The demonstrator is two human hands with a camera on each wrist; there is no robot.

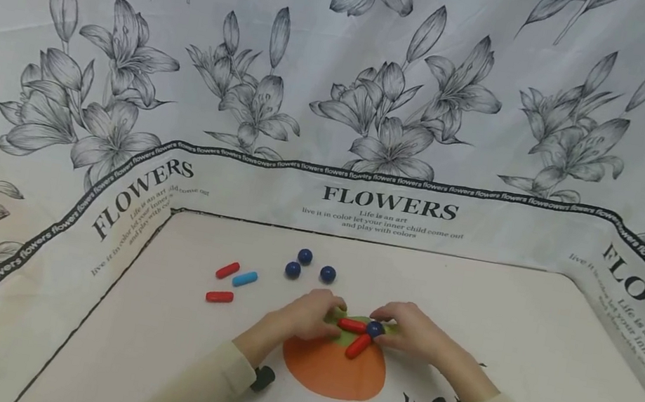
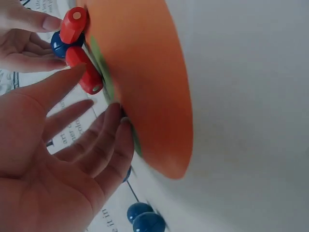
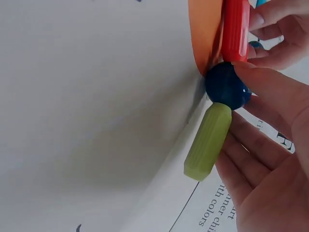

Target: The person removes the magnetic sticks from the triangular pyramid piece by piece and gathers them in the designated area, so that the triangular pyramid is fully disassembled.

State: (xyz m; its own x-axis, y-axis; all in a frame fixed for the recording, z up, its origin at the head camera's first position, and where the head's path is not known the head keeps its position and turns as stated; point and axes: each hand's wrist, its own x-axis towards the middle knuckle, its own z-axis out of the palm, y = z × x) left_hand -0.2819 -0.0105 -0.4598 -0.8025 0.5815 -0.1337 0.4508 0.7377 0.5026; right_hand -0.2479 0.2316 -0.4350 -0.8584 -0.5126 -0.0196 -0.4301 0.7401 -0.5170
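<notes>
Pinched between thumb and fingers of my right hand (image 1: 412,330) is a dark blue ball (image 3: 224,87). Joined to this ball are a red rod (image 1: 351,325) pointing left, a second red rod (image 1: 359,346) slanting toward me, and a green rod (image 3: 208,142). My left hand (image 1: 313,315) stands around the free end of the left-pointing rod. In the left wrist view its thumb overlaps that red rod (image 2: 87,77), while the other fingers are loosely bent and apart from it. Whether the thumb presses on the rod is hard to tell.
Three loose blue balls, one of them a ball (image 1: 327,274), lie beyond my left hand. Farther left are two red rods, including a red rod (image 1: 220,296), and a light blue rod (image 1: 245,278). A printed orange fruit (image 1: 332,370) marks the cloth (image 1: 157,344) below my hands.
</notes>
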